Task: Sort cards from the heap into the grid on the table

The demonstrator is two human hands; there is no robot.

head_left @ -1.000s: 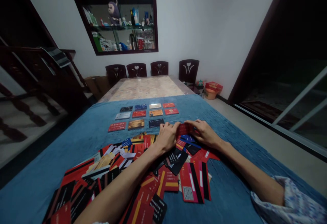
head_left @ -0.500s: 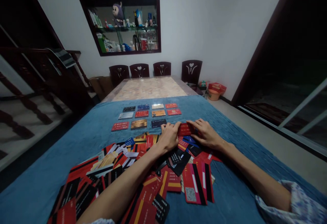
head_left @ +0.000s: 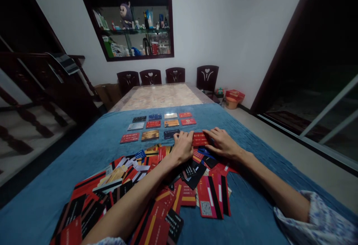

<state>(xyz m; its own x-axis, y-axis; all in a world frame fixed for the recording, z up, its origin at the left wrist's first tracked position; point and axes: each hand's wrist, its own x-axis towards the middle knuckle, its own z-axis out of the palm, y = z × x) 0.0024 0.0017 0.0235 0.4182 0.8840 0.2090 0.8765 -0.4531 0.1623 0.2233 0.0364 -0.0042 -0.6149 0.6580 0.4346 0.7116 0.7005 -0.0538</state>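
Observation:
A red card [head_left: 199, 139] lies flat or nearly so at the right end of the nearest row of cards, its printed face up. My left hand [head_left: 182, 148] grips its left edge with bent fingers, beside a dark blue card [head_left: 170, 134]. At the card's right edge, my right hand [head_left: 223, 142] has its thumb and fingers closed on it. Below both hands spreads a loose pile of cards [head_left: 112, 178], mostly red and black, partly covered by my left forearm. Pink-red cards with black stripes [head_left: 211, 196] lie between my forearms.
Rows of cards, including a gold card [head_left: 150, 135] and an orange card [head_left: 171, 123], lie beyond the pile on a blue cloth [head_left: 251, 207]. Past the cloth is the bare stone tabletop [head_left: 165, 94], with several dark chairs [head_left: 207, 76] behind it.
The red card now lies more squarely in line with the row, still between both hands. My hands have barely moved, and the whole view has shifted slightly.

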